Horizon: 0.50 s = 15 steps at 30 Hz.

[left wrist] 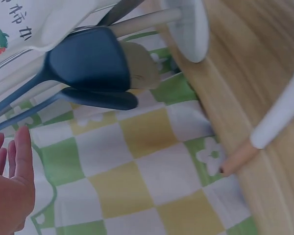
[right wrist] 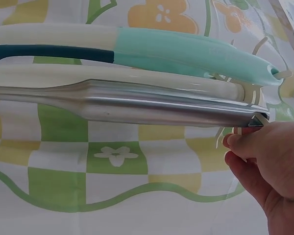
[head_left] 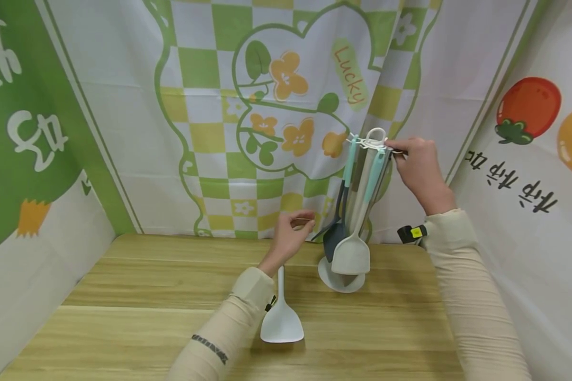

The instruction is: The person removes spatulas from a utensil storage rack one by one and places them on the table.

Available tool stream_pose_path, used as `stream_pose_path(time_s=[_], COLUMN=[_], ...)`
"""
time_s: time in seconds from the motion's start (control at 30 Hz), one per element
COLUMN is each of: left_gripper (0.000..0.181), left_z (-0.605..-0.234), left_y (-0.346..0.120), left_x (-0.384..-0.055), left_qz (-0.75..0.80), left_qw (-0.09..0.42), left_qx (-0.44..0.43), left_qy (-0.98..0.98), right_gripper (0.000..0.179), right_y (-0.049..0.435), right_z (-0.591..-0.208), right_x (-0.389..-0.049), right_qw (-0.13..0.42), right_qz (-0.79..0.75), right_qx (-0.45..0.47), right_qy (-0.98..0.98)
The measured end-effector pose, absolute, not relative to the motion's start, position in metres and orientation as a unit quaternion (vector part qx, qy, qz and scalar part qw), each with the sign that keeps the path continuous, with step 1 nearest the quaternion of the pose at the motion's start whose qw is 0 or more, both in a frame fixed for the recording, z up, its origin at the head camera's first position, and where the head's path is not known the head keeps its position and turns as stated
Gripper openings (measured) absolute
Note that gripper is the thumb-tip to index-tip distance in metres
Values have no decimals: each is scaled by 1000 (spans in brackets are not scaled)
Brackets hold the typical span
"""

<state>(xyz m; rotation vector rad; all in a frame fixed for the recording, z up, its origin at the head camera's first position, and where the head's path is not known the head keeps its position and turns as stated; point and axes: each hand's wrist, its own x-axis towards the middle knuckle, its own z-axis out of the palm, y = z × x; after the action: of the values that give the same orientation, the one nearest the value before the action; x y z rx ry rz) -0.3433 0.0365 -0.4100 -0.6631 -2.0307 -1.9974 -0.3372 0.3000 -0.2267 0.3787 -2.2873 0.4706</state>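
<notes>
A utensil rack (head_left: 368, 138) stands right of centre in the head view, its round base (head_left: 340, 276) on the wooden table (head_left: 124, 317), with spatulas hanging from the top ring. The right hand (head_left: 417, 161) pinches the upper end of a metal-handled utensil (right wrist: 152, 100) at that ring, beside a mint-handled one (right wrist: 186, 51). The left hand (head_left: 291, 233) hovers mid-frame, left of the rack, fingers loosely spread and holding nothing. A white spatula (head_left: 281, 317) lies flat on the table below it, by the left sleeve
</notes>
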Motion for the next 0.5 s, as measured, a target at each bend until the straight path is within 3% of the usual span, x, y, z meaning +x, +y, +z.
stream_pose_path(time_s=[0.17,0.5], left_gripper=[26,50], left_z=[-396,-374], left_y=[47,73], left_x=[-348,-352], left_qz=[-669,-701], left_qw=[126,99], left_qx=[-242,-290], left_qy=[-692,-644], right_gripper=[28,27], right_y=[300,300], right_z=[-225,-226], right_x=[-338,-338], right_qw=[371,366], right_qz=[191,203], right_qx=[147,149], right_qy=[-897,-896])
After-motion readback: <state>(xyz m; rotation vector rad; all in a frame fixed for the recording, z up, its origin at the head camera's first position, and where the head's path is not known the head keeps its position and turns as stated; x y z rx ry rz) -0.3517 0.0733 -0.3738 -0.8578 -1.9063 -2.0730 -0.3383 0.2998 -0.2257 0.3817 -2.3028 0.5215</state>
